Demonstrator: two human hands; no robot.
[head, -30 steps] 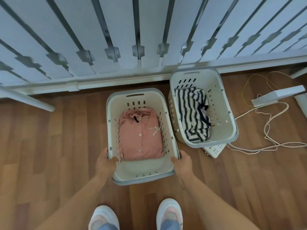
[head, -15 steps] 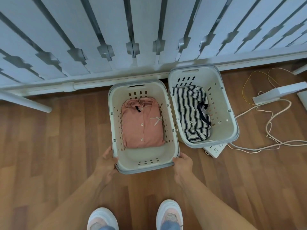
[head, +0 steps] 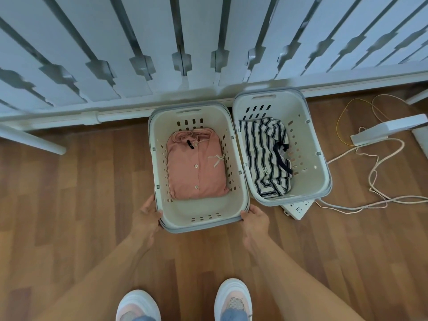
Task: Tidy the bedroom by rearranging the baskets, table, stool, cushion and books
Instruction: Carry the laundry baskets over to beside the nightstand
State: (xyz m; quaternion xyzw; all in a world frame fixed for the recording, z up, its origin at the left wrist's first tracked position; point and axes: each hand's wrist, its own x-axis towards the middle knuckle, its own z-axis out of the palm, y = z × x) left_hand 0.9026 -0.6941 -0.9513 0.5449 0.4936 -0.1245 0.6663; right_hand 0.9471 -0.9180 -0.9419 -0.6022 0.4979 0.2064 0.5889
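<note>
Two white baskets stand side by side on the wooden floor (head: 81, 193), close to a white panelled wall (head: 139, 31). Our left hand (head: 147, 216) and right hand (head: 254, 216), set apart, grip the near corners of the left basket (head: 201, 205), which holds a folded pink shirt (head: 196, 163). Just beside it, the right basket (head: 308, 140) holds a striped top (head: 266, 158); a power strip (head: 298, 208) and cables (head: 338, 156) lie further right
</note>
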